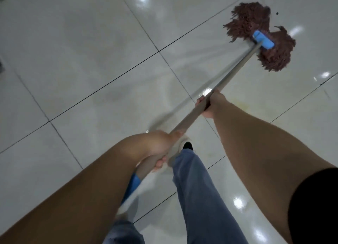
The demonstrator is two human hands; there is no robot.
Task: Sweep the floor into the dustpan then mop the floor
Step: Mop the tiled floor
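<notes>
A mop with a brown stringy head [256, 35] and a blue clamp [263, 40] lies on the glossy white tiled floor [82, 61] at the upper right. Its grey metal pole [236, 73] slants down to the lower left. My right hand [210, 104] grips the pole at mid-length. Lower on the pole, near its blue end grip [133, 183], my left hand [161, 148] is closed around it. The pole looks blurred from motion. No broom or dustpan is in view.
My legs in blue jeans [197, 189] and a white shoe [178, 148] stand under the pole. Dark grout lines cross the tiles. A small dark speck [277, 13] lies beside the mop head. A dark object [1, 64] shows at the left edge.
</notes>
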